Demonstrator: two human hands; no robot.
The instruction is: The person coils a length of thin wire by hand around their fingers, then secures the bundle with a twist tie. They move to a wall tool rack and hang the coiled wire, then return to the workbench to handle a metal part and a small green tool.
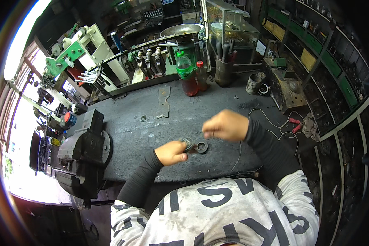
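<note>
Black metal bench vise (80, 153), left of frame. Left hand (170, 153), centre, grasping thin grey wire coil (187, 143). Dark ring-shaped roll (205, 147), just right of coil. Right hand (226, 125), right of centre, fingers curled, blurred; grip cannot be told.

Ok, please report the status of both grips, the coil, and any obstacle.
Left grip holding thin wire-like coil. Right grip raised, blurred; hold unclear. Dark ring-shaped roll close beside coil; vise off left, apart from both grips.
</note>
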